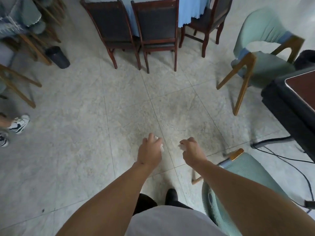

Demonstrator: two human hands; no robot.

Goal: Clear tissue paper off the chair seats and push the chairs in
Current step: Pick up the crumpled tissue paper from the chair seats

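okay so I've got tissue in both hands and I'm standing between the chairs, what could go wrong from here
A black cable runs across the floor on your right, beside the green chair; stepping that way could catch a foot. The tissue sticks out of your left hand and the wad in your right hand looks loosely held, so bits may drop. The bin stands far left, near someone's feet.

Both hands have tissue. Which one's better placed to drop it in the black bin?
Left, probably. The left hand, closed on white tissue paper, is on the same side as the black cylindrical waste bin, far left on the floor. The right hand, also clutching tissue, would have to cross the body.
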